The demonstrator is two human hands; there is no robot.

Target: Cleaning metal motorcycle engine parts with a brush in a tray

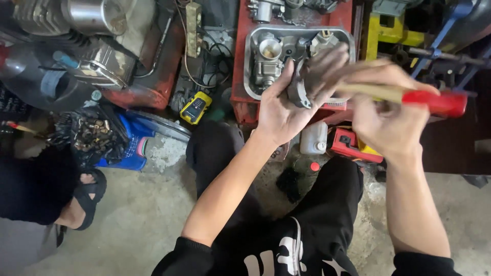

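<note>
My left hand (283,106) grips a dark grey metal engine part (306,87) with a ring-shaped end, held up over the edge of a metal tray (247,61). My right hand (387,110) is closed around a brush (409,98) with a pale shaft and a red handle end; its tip is blurred against the part. Both hands are raised above my knees, in black trousers, over the concrete floor.
The tray sits on a red box (239,99) and holds a carburettor body (266,61) and other metal pieces. A white plastic bottle (313,138), a yellow meter (195,108), a bag of small metal bits (92,134) and another person's sandalled foot (84,197) lie around.
</note>
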